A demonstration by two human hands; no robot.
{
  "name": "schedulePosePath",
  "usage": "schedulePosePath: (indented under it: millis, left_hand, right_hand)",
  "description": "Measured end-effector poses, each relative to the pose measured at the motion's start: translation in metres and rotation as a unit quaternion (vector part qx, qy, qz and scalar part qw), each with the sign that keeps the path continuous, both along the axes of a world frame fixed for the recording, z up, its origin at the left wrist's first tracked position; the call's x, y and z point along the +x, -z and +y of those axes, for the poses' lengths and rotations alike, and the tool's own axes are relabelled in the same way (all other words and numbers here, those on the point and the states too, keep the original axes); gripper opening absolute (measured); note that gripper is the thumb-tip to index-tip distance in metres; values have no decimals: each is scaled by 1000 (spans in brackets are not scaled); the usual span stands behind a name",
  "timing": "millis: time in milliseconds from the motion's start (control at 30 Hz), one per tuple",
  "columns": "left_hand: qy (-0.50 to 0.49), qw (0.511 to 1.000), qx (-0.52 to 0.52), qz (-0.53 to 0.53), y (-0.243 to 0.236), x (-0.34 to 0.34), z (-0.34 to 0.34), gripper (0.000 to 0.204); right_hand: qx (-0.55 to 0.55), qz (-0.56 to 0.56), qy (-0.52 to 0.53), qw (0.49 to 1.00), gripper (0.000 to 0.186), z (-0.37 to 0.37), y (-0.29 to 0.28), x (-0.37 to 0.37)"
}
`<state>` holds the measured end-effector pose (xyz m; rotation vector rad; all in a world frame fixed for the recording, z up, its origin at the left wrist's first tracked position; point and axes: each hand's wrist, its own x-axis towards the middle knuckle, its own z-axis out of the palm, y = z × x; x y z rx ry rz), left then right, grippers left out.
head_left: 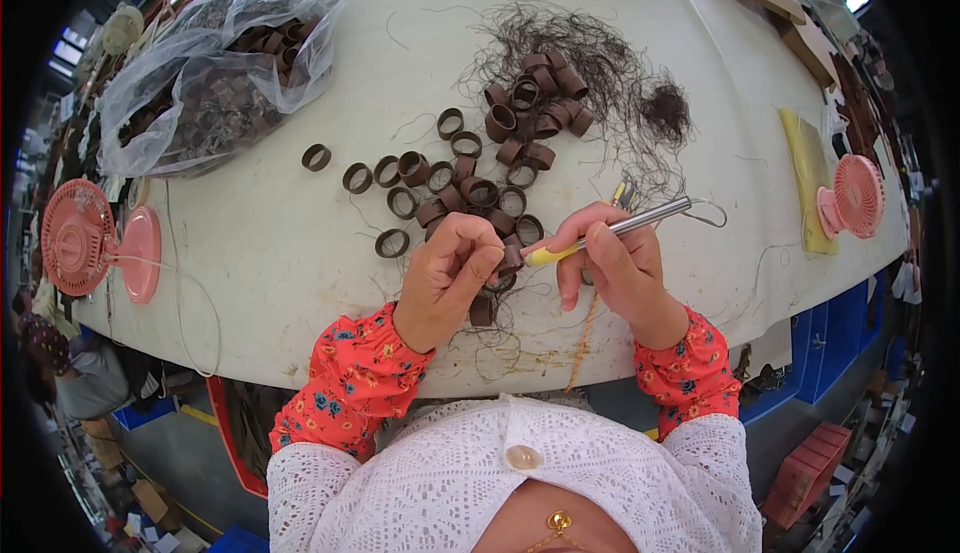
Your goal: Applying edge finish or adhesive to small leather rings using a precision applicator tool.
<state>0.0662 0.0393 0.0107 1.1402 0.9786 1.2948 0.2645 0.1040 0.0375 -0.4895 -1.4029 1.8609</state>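
Note:
My left hand [450, 278] is closed in a pinch, thumb against fingers, on a small brown ring [512, 257] shaped like a strap loop. Close to that ring, my right hand [622, 271] grips a silver pen-shaped tool [648, 217] with a yellow front end; a thin looped cord or wire shows at its back end. The yellow end points toward the ring, and I cannot tell whether it touches. Several loose brown rings [480, 192] lie beyond both hands, with more heaped [545, 93] farther off. Behind my right hand, a small metal tool [624, 191] is partly hidden.
Dark thread scraps [600, 48] spread across the white table [300, 243], with a tangled clump [665, 115] at right. A clear plastic bag [225, 83] of brown pieces lies far left. Pink fans stand left [78, 237] and right [857, 196], the right one beside a yellow packet [806, 178].

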Motion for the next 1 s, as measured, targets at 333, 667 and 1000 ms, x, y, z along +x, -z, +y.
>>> schedulePosePath:
  millis: [333,667,1000]
  left_hand:
    - [-2,1000,-1,3,2,0,0,9]
    - [-3,1000,-7,10,0,0,-1,10]
    - [0,1000,-5,6,-2,0,0,11]
  right_hand:
    - [23,-28,-1,999,32,-1,1,-1]
    - [14,-31,3,999,31,-2,0,-3]
    - [29,-20,16,999,29,-1,0,-3]
